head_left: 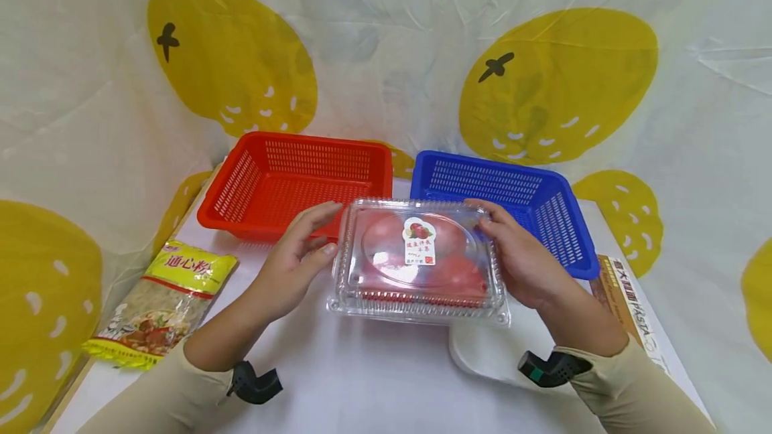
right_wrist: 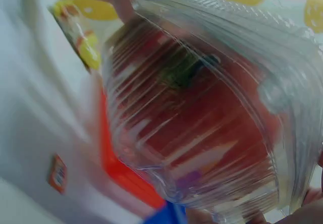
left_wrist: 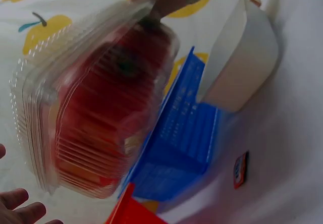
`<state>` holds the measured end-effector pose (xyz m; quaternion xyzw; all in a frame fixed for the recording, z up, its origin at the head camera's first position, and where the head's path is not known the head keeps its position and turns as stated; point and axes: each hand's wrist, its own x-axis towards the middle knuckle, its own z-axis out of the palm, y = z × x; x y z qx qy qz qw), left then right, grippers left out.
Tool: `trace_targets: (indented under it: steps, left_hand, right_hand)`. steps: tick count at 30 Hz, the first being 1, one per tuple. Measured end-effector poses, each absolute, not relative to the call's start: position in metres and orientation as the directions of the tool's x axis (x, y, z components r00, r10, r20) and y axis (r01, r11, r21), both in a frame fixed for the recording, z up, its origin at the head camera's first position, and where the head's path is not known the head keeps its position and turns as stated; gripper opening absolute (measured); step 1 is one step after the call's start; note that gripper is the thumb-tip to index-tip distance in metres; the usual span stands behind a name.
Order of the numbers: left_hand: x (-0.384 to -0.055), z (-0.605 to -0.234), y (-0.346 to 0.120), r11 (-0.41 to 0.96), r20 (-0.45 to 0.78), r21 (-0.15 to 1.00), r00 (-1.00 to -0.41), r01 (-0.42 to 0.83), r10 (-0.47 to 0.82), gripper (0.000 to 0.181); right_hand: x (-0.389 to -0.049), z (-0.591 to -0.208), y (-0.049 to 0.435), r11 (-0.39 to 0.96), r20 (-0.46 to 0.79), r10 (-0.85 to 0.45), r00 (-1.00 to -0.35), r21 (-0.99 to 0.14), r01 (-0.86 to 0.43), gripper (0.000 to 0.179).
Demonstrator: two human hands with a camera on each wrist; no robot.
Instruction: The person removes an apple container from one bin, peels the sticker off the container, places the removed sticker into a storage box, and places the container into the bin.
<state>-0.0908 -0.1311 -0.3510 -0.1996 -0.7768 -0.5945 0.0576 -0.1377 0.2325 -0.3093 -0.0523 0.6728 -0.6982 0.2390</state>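
A clear plastic clamshell box [head_left: 416, 260] of red fruit, with a fruit label on its lid, is held up over the table in the head view. My right hand [head_left: 525, 260] grips its right side, thumb on the lid edge. My left hand [head_left: 298, 263] is at the box's left side with fingers loosely spread; the left wrist view shows its fingertips [left_wrist: 31, 212] apart from the plastic. Through the ribbed wall, the red fruit [right_wrist: 202, 118] shows a dark green patch. Behind the box stand a red basket [head_left: 295, 142] and a blue basket [head_left: 494, 161].
A yellow-ended bag of macaroni [head_left: 163, 303] lies at the left. At the right edge is a pasta box [head_left: 630, 307]. A white container [head_left: 494, 353] stands below my right forearm. A small red and black item [left_wrist: 241, 169] lies on the table. Fruit-printed cloth hangs behind.
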Motion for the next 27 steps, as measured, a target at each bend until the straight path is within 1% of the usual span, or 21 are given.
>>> trace_targets:
  steps: [4,9,14,21,27]
  left_hand:
    - [-0.091,-0.351,-0.144,0.228,0.318,0.901,-0.920,0.368,0.227,0.057]
    - [-0.083,-0.358,-0.163,0.205,0.320,0.911,-0.926,0.358,0.198,0.054]
    - [-0.074,-0.371,-0.180,0.170,0.336,0.915,-0.924,0.367,0.182,0.050]
    - [-0.058,-0.392,-0.207,0.155,0.317,0.926,-0.932,0.345,0.176,0.049]
    - [-0.046,-0.407,-0.222,0.138,0.345,0.919,-0.922,0.370,0.175,0.051]
  right_hand:
    - [-0.126,-0.319,0.212,0.016,-0.244,-0.389,-0.888,-0.966,0.258,0.047]
    - [-0.116,-0.333,0.184,-0.022,-0.269,-0.377,-0.886,-0.954,0.299,0.047]
    - [-0.107,-0.347,0.159,-0.058,-0.293,-0.394,-0.871,-0.938,0.341,0.046]
    - [-0.092,-0.365,0.130,-0.083,-0.295,-0.421,-0.858,-0.929,0.360,0.047]
    - [-0.081,-0.389,0.114,-0.120,-0.311,-0.423,-0.851,-0.912,0.393,0.046]
